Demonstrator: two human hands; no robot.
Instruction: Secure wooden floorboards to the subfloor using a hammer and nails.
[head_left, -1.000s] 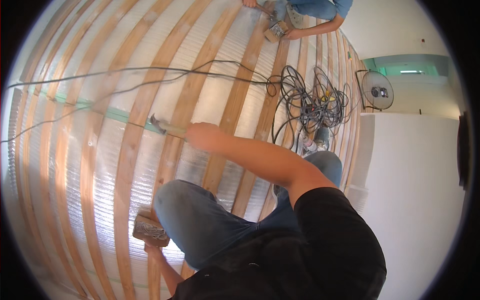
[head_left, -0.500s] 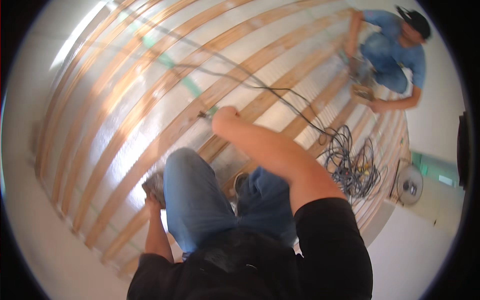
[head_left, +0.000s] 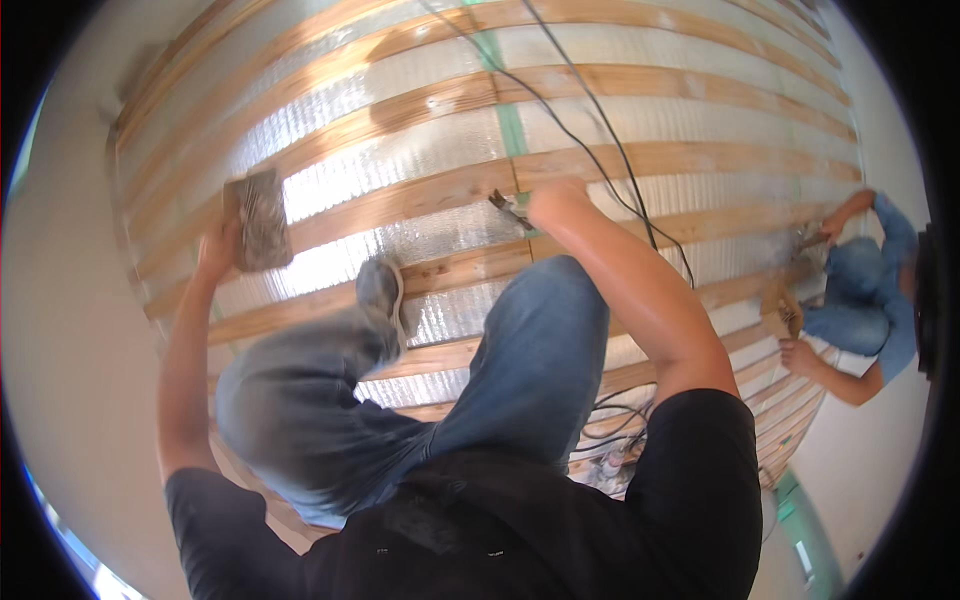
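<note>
My left hand (head_left: pixel 218 248) is raised at the left, its fingers wrapped around the edge of a flat, rectangular grey-brown box-like thing (head_left: pixel 262 218) with a rough, streaked face. What is inside or on it, I cannot make out. Right of centre, my right hand (head_left: pixel 556 204) is closed around a hand tool (head_left: pixel 512 209) with a dark metal end pointing left. The tool's handle is mostly hidden in the fist, and its exact kind does not show. It hovers over or rests near a wooden batten (head_left: pixel 400 200); which one, I cannot tell.
Parallel battens run over shiny silver sheeting (head_left: pixel 440 228) with green tape (head_left: pixel 511 130). Black cables (head_left: pixel 590 110) cross them and bunch up beside my right arm. At the right a co-worker (head_left: pixel 870 290) crouches, holding a brown box-like thing (head_left: pixel 782 310). A pale wall (head_left: pixel 70 300) stands left.
The view has swung to the right and my legs have spread. My left hand has come up and forward with the box-like thing. My right hand still grips the tool.
</note>
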